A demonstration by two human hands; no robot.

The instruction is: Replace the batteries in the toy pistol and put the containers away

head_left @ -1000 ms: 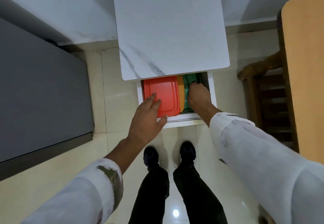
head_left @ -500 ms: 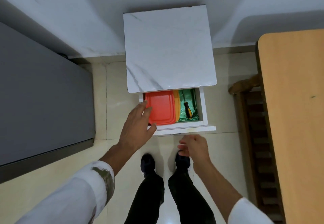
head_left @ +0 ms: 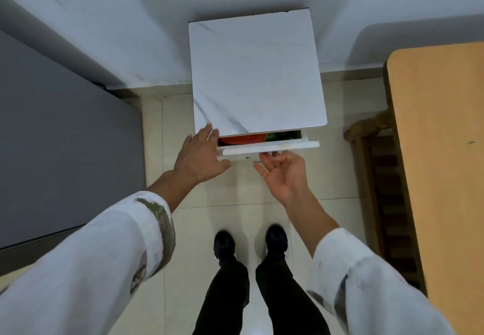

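Item 1, my left hand (head_left: 200, 155): centre-left of frame, palm down, fingers straight, thumb spread.
Item 2, my right hand (head_left: 284, 173): centre of frame, palm up, fingers loosely curled.

A red container (head_left: 242, 139) lies flat in the nearly closed white drawer (head_left: 269, 147). Only 1 thin strip of it shows, with a green item (head_left: 273, 135) just beside it on its right; the rest is hidden.
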